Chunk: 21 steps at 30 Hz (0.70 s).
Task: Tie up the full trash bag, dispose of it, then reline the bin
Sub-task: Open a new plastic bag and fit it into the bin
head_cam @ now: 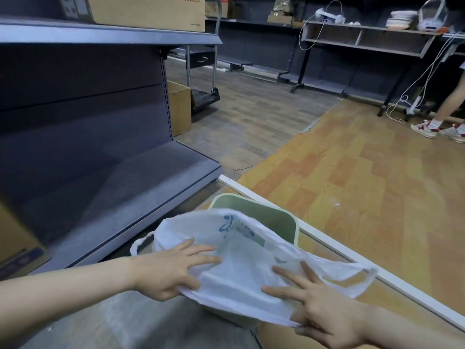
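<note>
Head view: the only angle you've got, looking down past your arms at the floor.
Bags: one white plastic bag [241,258], thin and see-through, with blue print on the far side. You've got it spread wide right over the bin.
Bag handles: two loops, one hanging off the left, one off the right [362,278].
Bins: one pale green bin [276,217] on the floor just in front of you. Only its far rim and inner wall show; the bag covers the rest.
Left hand [168,273]: thumb pinching the near edge of the bag, fingers splayed flat over the film.
Right hand [317,306]: same deal, gripping the near edge at the lower right, fingers spread out on top.
Shelving: one grey shelf unit [100,152] on your left, with one cardboard box [148,10] up top, cut off by the frame.
Other boxes: one more by the shelf end [180,109], one cut off at the far left edge.
Bench: one long one [364,36] at the back, with stuff on it too small to make out.
Other people: one, only legs and sneakers [427,128] visible at the right edge.
Hard to tell: whether anything's inside the bin, and what the blue print says.
</note>
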Tool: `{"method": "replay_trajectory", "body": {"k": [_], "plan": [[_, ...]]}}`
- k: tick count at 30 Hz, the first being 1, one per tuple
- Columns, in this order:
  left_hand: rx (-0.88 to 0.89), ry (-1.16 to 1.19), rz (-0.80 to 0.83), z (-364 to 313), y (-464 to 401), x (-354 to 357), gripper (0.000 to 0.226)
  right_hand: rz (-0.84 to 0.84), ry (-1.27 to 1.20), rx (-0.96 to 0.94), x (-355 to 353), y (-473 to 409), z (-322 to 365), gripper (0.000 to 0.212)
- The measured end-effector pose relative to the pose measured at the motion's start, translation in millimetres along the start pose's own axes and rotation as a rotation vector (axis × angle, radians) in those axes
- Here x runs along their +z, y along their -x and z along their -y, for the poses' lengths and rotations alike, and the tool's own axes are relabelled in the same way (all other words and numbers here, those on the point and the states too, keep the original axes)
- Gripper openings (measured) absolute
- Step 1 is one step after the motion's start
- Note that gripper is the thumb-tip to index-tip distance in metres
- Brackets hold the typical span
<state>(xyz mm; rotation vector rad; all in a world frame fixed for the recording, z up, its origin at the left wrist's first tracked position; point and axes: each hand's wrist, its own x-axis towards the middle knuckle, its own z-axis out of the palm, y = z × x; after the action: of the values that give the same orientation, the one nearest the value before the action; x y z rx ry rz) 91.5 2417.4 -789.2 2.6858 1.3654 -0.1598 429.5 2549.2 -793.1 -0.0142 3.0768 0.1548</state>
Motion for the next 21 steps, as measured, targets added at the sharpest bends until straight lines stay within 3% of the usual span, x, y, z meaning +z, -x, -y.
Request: {"method": "replay_trajectory", "body": {"k": [2,3,5,7,9,11,13,16,19,21], "plan": [[-0.048,0.083,0.114,1.6,2.0,2.2,0.042,-0.016,-0.158,0.007,6.4,3.4,3.1,0.038],[-0.061,0.125,0.094,1.2,3.4,2.7,0.048,-0.061,-0.232,0.015,9.2,4.4,3.1,0.041],[-0.073,0.196,-0.131,-0.4,4.2,6.6,0.039,-0.247,-0.306,0.127,10.3,2.7,1.0,0.040],[-0.129,0.166,-0.406,1.9,4.3,7.9,0.028,-0.458,-0.275,0.196,2.8,-5.6,-4.3,0.027],[-0.198,0.157,-0.517,10.3,2.3,5.0,0.029,-0.527,-0.164,0.225,-2.8,-14.7,-13.8,0.025],[-0.231,0.124,-0.442,22.0,-0.3,0.3,0.058,-0.491,-0.104,0.281,-6.7,-18.9,-24.9,0.047],[-0.283,0.139,-0.247,29.5,0.0,-1.7,0.084,-0.440,-0.135,0.346,-6.1,-18.5,-35.2,0.076],[-0.321,0.119,-0.105,31.4,-3.9,6.1,0.102,-0.253,-0.113,0.343,3.9,-16.7,-42.2,0.101],[-0.377,0.157,-0.119,27.6,-10.1,16.5,0.105,-0.089,-0.078,0.322,16.0,-13.2,-41.0,0.104],[-0.347,0.128,-0.245,28.7,-13.8,22.9,0.097,-0.073,-0.172,0.363,28.2,-12.5,-40.8,0.107]]}}
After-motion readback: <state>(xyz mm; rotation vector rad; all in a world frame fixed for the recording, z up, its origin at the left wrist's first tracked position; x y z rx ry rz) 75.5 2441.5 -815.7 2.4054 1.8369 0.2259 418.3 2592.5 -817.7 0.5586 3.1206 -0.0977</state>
